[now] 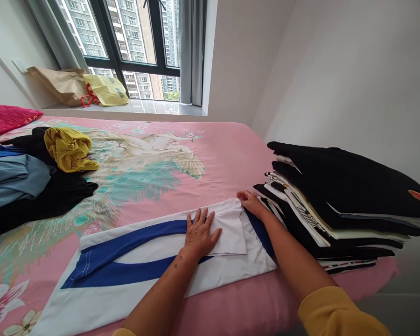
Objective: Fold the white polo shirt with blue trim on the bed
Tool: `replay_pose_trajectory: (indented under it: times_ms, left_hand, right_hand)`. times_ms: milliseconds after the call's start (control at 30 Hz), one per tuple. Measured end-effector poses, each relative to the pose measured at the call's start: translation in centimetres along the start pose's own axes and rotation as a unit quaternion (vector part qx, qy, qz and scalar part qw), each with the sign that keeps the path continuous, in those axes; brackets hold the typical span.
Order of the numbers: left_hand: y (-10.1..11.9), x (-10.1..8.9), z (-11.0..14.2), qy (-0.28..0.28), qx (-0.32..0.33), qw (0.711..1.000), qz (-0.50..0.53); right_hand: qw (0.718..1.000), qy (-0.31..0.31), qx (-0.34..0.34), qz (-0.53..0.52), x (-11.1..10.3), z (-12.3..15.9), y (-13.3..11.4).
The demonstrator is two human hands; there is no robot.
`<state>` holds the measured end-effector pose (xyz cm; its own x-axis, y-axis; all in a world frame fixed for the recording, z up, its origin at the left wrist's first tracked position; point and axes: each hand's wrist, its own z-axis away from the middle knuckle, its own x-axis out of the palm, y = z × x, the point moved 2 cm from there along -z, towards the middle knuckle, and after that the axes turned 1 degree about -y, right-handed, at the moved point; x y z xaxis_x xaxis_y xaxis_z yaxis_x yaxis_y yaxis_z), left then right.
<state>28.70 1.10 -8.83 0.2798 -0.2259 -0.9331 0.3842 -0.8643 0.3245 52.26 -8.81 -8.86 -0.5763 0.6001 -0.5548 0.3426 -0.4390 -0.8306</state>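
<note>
A white garment with broad blue stripes [133, 261] lies partly folded on the pink bed sheet near the front edge. My left hand [199, 233] rests flat on it, fingers spread, pressing down a folded white flap. My right hand [251, 203] sits at the flap's far right corner, fingers curled onto the fabric edge, right beside a tall stack of folded clothes [339, 205].
A heap of unfolded clothes, black, grey-blue and mustard yellow [38, 172], lies at the left. A red pillow [7, 119] is at the far left. Paper bags [87, 86] stand on the window sill. The bed [231, 154] meets a white wall at the right.
</note>
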Motion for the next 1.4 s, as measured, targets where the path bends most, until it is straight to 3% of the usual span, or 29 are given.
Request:
replay_pose_trajectory:
  times_ms: [200, 267, 533, 800, 1033, 1200, 1267, 1400]
  left_hand:
    - [-0.1, 0.1, 0.1, 0.01, 0.003, 1.0, 0.011]
    - [-0.2, 0.2, 0.1, 0.011, 0.003, 1.0, 0.012]
    - [-0.3, 0.3, 0.2, 0.03, 0.008, 0.999, 0.008]
    - [-0.3, 0.2, 0.2, 0.04, 0.013, 0.999, 0.002]
    - [-0.5, 0.2, -0.4, -0.011, -0.008, 1.0, 0.01]
    - [0.1, -0.9, -0.1, -0.01, -0.011, 1.0, 0.001]
    - [1.1, -1.6, 0.6, -0.001, 0.03, 1.0, 0.001]
    - [4.7, -1.8, 2.4, -0.037, 0.188, 0.981, 0.03]
  right_hand:
    - [0.984, -0.168, -0.001, -0.052, -0.8, -0.5, -0.9]
    - [0.982, -0.188, 0.003, -0.032, -0.3, -0.6, -1.1]
    - [0.996, -0.089, -0.016, -0.021, 1.0, -1.9, -1.3]
    - [0.991, -0.121, -0.034, -0.046, 0.9, -2.3, -0.2]
    - [0.996, -0.048, -0.071, -0.033, 1.2, -1.6, 0.9]
    - [0.995, -0.017, -0.093, 0.015, 1.4, -1.2, 0.8]
    - [0.994, -0.002, -0.101, 0.032, 1.4, -1.1, 0.9]
    - [0.991, 0.019, -0.119, 0.063, 1.6, -0.9, 1.1]
